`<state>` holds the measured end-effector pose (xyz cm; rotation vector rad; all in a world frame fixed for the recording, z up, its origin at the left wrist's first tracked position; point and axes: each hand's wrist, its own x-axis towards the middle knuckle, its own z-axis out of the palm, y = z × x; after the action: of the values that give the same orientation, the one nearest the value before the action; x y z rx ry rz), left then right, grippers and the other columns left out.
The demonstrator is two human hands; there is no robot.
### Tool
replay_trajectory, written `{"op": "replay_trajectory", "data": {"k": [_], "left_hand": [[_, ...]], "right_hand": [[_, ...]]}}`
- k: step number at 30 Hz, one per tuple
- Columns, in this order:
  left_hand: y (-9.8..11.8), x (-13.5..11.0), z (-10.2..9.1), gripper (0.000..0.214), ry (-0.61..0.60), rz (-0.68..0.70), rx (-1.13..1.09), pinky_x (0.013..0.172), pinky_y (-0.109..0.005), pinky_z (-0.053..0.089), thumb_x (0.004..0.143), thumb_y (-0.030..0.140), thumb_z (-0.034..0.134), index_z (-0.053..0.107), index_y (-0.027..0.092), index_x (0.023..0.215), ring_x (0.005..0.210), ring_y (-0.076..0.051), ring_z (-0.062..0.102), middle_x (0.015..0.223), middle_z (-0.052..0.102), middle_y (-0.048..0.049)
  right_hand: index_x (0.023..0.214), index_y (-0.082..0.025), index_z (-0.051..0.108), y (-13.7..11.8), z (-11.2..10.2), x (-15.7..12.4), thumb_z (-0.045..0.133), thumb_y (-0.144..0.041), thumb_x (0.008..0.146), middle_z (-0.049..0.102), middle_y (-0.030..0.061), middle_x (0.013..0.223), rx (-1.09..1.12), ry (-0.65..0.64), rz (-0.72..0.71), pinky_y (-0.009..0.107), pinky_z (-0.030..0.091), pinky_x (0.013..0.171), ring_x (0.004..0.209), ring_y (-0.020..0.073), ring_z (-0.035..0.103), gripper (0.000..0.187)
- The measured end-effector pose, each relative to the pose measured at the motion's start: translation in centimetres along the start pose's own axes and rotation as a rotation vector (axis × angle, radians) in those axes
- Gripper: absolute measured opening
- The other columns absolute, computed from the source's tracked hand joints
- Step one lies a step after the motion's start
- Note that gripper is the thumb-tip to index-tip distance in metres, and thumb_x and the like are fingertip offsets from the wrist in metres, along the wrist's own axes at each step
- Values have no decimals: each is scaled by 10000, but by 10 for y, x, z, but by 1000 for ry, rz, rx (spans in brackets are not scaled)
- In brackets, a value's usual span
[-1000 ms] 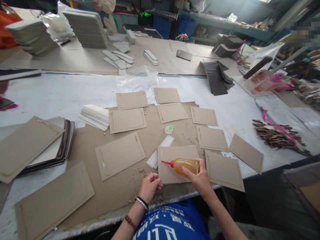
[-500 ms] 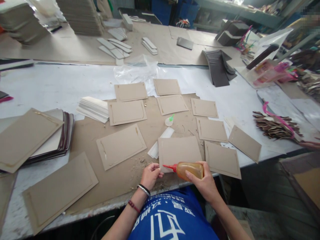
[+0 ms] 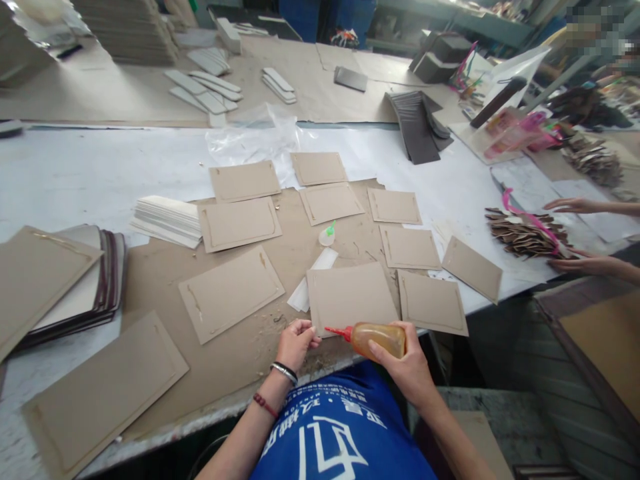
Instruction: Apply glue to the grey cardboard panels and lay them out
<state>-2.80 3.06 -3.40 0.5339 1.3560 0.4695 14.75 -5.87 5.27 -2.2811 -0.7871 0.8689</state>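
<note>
My right hand [image 3: 407,363] is wrapped round a squeeze glue bottle [image 3: 379,339] of amber liquid, tilted on its side. Its red nozzle [image 3: 339,333] points left over the lower left corner of a beige cardboard panel [image 3: 353,293]. At that same corner, the curled fingers of my left hand [image 3: 296,343] pinch the panel's edge. White strips [image 3: 313,280] lie partly under the panel. Just behind it stands a small clear bottle with a green tip [image 3: 327,235]. More panels with glue lines along their edges lie around, one to the left [image 3: 231,293] and one to the right [image 3: 433,301].
A stack of dark-edged boards [image 3: 100,280] stands at the left, beside a pile of white strips [image 3: 167,219]. Crumpled clear plastic [image 3: 255,137] lies behind the panels. On the right, another person's hands [image 3: 583,263] are beside a tied bundle of brown strips [image 3: 525,233].
The view has shifted slightly to the right. Another person's hands have come into view at the right by the tied bundle. Both my hands keep nearly the same pose at the panel's corner.
</note>
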Motion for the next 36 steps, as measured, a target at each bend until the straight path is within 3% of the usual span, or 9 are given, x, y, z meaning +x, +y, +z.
{"op": "replay_trajectory", "data": {"k": [16, 27, 36], "left_hand": [[0, -2, -1, 301, 6, 9, 26, 479, -221, 466, 512, 276, 714, 575, 116, 726, 498, -124, 593, 558, 605, 15], [2, -3, 0, 254, 54, -30, 24, 462, -205, 459, 547, 148, 720, 599, 102, 765, 489, -113, 585, 581, 630, -8], [4, -3, -2, 372, 62, -28, 32, 469, -210, 448, 463, 234, 768, 611, 104, 774, 490, -111, 569, 567, 633, -1]], "right_hand": [[984, -226, 406, 37, -44, -2, 657, -517, 607, 566, 28, 853, -13, 240, 96, 357, 483, 714, 773, 218, 588, 539], [948, -217, 421, 69, -74, 10, 677, -521, 566, 562, 26, 827, -31, 386, 126, 364, 490, 672, 735, 213, 580, 551], [952, -222, 420, 55, -71, 41, 679, -502, 600, 552, 10, 820, 53, 374, 57, 357, 491, 681, 730, 191, 574, 519]]}}
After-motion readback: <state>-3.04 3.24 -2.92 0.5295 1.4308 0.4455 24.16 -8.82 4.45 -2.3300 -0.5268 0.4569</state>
